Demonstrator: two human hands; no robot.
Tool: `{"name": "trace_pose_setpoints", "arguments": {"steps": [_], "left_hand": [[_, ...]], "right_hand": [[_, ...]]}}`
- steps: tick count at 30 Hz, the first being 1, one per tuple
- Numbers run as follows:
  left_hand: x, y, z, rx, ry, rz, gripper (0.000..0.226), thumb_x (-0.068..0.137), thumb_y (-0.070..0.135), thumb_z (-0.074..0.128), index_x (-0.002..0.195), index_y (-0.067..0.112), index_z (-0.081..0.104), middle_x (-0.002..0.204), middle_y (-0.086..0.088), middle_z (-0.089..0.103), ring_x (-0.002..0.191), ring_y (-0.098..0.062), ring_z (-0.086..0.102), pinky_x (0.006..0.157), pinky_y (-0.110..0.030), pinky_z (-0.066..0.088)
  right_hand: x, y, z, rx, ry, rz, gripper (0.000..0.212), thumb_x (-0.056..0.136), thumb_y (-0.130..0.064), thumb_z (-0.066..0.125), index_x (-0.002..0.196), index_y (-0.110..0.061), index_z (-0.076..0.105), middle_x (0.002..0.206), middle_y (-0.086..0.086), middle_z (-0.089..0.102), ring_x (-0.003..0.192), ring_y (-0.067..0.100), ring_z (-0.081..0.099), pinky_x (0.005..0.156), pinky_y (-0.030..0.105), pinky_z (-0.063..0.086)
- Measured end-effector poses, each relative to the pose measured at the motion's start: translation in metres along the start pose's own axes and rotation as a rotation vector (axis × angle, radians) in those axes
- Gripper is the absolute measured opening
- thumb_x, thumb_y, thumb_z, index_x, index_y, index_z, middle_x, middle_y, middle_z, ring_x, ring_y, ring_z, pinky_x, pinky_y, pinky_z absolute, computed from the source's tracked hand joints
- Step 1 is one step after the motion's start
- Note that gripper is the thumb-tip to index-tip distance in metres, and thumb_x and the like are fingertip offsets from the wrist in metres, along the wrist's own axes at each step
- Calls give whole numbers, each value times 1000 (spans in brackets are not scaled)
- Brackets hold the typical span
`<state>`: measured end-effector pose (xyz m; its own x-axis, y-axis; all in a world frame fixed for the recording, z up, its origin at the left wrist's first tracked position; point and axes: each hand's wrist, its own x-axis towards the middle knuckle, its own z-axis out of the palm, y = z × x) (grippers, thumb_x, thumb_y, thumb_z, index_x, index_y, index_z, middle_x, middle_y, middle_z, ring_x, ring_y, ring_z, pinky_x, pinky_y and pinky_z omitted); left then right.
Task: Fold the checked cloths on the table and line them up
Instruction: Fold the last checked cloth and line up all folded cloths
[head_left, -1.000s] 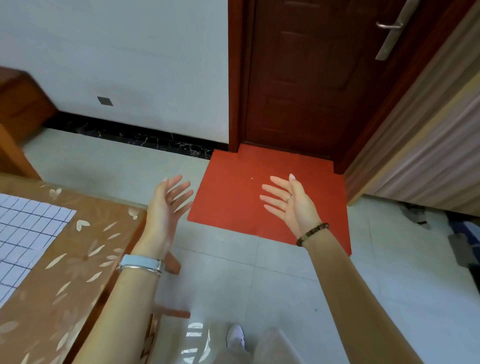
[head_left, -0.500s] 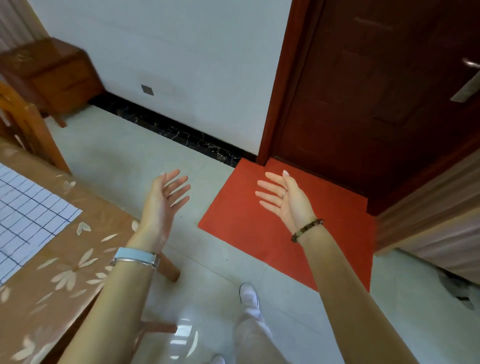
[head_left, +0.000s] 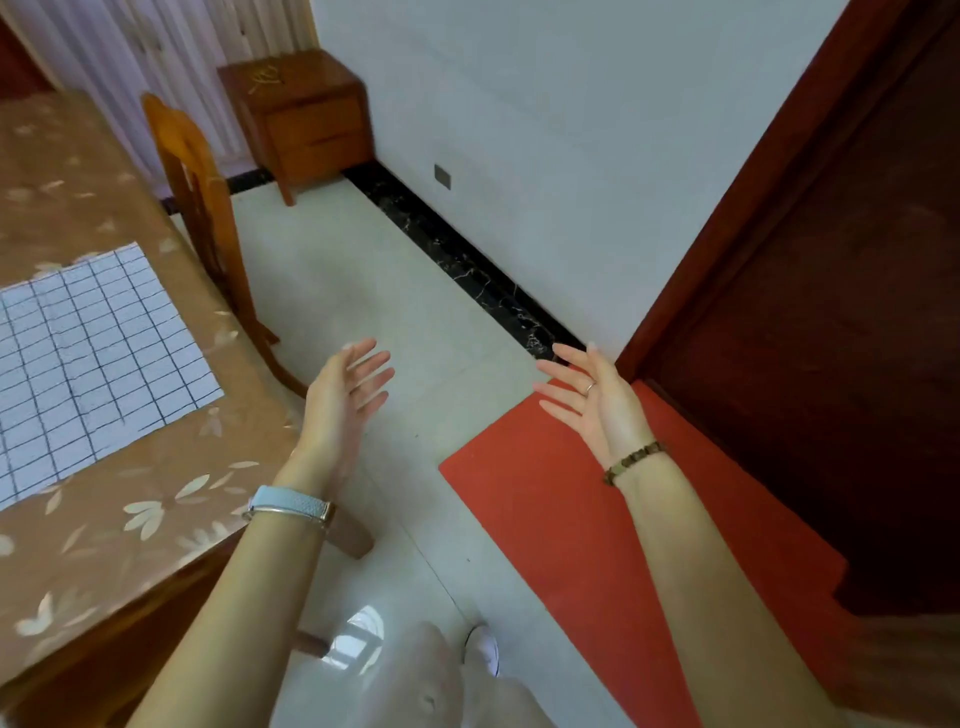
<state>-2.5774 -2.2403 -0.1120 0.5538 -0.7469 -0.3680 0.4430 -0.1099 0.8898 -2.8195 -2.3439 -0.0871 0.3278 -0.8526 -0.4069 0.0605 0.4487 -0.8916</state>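
White checked cloth (head_left: 98, 364), dark grid lines: spread flat and unfolded on table (head_left: 156, 493), left of frame. Cut off by the left frame edge, so full length and long axis not determinable. Visible right-hand edge running from upper left down to lower right, roughly parallel to the table's right-hand side; near edge running from that corner back toward lower left. Nearest visible corner pointing toward centre of frame, near left hand (head_left: 343, 400) but apart from it.

Left hand: raised over pale tiled floor (head_left: 363, 291) just beside the table edge, centre of frame. Palm turned inward, fingers straight and spread, holding nothing. Pale wristband (head_left: 291, 506) on wrist.

Right hand (head_left: 597, 405): right of centre, above the boundary of red mat (head_left: 571, 545) and floor. Palm facing the left hand, fingers straight and spread, holding nothing. Ring (head_left: 590, 387) on one finger, bead bracelet (head_left: 634, 460) on wrist.

Hands well apart; neither touching the cloth.

Brown floral cover on table. Wooden chair (head_left: 202, 208) just beside the table's right-hand side, upper left. Wooden cabinet (head_left: 301, 119) against white wall, top of frame. Dark door (head_left: 831, 312) at right.
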Motion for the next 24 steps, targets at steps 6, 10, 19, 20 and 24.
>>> {"name": "trace_pose_setpoints", "arguments": {"steps": [6,10,19,20,24], "left_hand": [[25,6,-12,-47,138,16,35,103,33,35,123,17,59,125,-7,64,106,-19,63,100,-35,43],[49,13,-21,-58,207,33,38,103,30,40,130,13,58,125,-7,65,116,-23,62,107,-39,43],[136,54,-49,-84,305,109,40,102,32,39,132,13,57,130,-11,63,114,-21,63,100,-36,45],[144,61,-52,-81,313,111,39,102,32,39,131,14,57,130,-10,63,115,-21,62,102,-37,45],[169,85,-62,-97,333,132,36,104,33,36,127,16,57,130,-9,62,120,-24,59,104,-39,43]], "right_hand": [[47,-11,27,-38,-106,47,37,98,-42,41,118,-19,62,120,7,67,104,22,68,95,38,49],[86,-15,50,-66,-174,65,38,100,-44,37,116,-20,62,120,7,67,105,23,67,95,38,50],[180,-45,124,-140,-307,95,36,101,-37,39,119,-15,61,119,9,67,106,27,66,96,39,48],[190,-50,132,-148,-320,94,36,101,-37,39,119,-16,62,119,9,67,105,26,66,96,39,48],[225,-66,166,-166,-362,91,38,101,-39,39,120,-15,61,118,8,67,106,26,66,95,39,49]]}}
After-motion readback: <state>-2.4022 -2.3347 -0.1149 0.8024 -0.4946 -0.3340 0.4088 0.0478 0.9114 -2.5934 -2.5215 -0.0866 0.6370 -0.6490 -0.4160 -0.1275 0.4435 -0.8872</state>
